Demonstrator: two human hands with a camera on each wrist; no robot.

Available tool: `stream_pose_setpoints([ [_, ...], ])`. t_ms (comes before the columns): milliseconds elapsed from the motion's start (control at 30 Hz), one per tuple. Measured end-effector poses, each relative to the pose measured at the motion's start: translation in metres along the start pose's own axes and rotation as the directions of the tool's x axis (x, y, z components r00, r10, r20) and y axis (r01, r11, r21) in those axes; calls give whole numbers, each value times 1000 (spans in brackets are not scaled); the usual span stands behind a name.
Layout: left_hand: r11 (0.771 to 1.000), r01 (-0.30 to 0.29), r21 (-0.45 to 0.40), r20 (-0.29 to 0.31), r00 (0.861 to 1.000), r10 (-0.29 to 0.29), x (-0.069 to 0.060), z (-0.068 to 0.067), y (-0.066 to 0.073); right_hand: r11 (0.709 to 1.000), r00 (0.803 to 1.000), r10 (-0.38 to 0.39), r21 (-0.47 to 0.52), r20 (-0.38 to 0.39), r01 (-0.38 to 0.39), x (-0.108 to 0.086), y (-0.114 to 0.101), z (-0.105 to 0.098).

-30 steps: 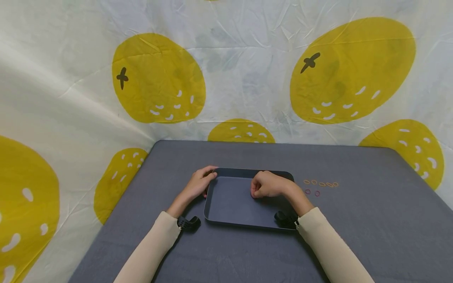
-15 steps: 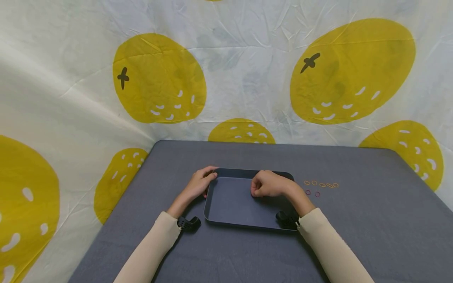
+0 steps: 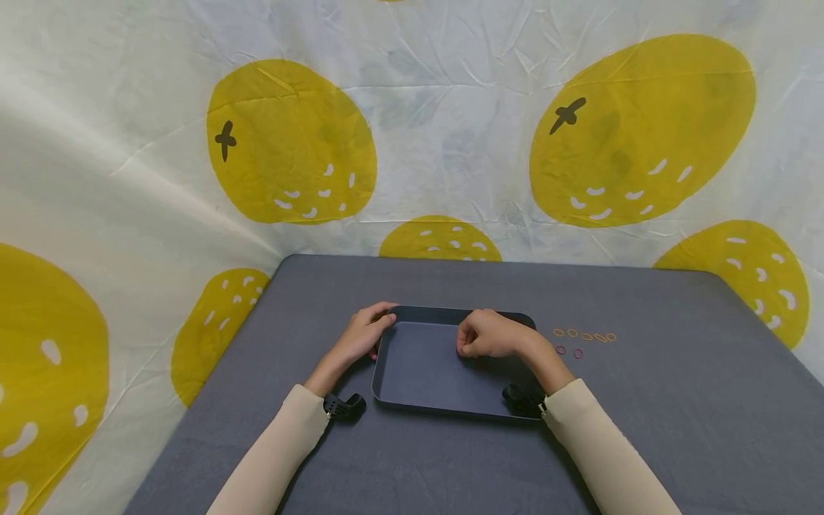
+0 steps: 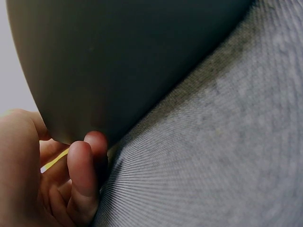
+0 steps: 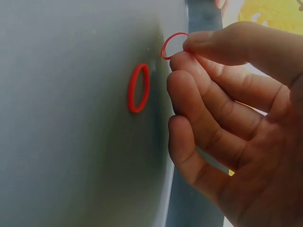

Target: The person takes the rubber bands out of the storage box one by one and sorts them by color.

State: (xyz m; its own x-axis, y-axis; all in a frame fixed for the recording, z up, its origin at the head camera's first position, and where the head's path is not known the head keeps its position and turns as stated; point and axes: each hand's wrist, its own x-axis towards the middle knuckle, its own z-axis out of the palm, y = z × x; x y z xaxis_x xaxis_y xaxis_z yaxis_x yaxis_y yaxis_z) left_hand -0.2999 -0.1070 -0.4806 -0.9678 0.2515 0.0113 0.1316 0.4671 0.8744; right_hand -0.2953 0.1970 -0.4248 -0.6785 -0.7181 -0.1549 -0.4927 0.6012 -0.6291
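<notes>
A dark rectangular tray (image 3: 415,375) lies on the table in the head view. My left hand (image 3: 360,336) grips its far left corner, the thumb at the rim. From the left wrist, curled fingertips (image 4: 83,170) press the outside of the tray wall (image 4: 109,71). My right hand (image 3: 492,335) is over the right half of the tray. Its thumb and index finger pinch a small red rubber band (image 5: 164,48), seen in the right wrist view. A second red rubber band (image 5: 130,90) lies on the tray floor beside the fingertips; in the head view the hand hides it.
Right of the tray, several orange rubber bands (image 3: 586,337) lie in a row on the grey table (image 3: 676,400). Two red rubber bands, one of them the right-hand band (image 3: 578,353), lie nearer me. A fruit-patterned curtain (image 3: 450,143) hangs behind and to the left.
</notes>
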Motion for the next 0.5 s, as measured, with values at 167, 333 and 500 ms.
stream_pose_setpoints([
  [167, 1000, 1, -3, 8, 1000, -1, 0, -1, 1, 1000, 1000, 2, 4, 2, -2, 1, 1, 0],
  [333, 1000, 6, -3, 6, 1000, -6, 0, 0, 1, 1000, 1000, 3, 15, 4, -3, 0, 1, 0],
  [500, 1000, 11, 4, -8, 1000, -11, 1, 0, 0, 999, 1000, 8, 39, 13, -9, 0, 0, 0],
])
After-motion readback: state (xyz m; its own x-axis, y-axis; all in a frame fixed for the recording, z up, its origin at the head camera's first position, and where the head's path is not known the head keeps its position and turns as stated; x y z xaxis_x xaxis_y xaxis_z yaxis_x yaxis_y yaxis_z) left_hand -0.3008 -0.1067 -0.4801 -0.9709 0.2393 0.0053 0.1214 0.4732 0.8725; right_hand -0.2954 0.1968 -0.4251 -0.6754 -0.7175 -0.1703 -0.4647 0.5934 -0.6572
